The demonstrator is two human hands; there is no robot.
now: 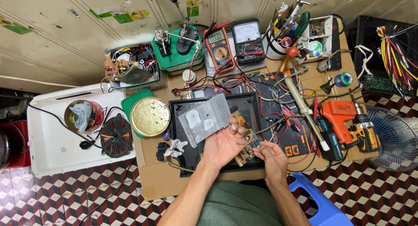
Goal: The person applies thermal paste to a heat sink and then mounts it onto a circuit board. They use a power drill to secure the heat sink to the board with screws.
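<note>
Brown circuit board with finned aluminium heatsink (217, 119) is held up over the black plastic tray (183, 106) — gripped by the left hand (224, 143), fingers closed on its edge. Right hand (271, 155) at 4 o'clock — fingertips apparently pinched on the board's corner.

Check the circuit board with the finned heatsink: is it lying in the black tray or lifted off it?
Lifted. The left hand holds the circuit board tilted above the black tray; the right hand touches its edge.
</note>
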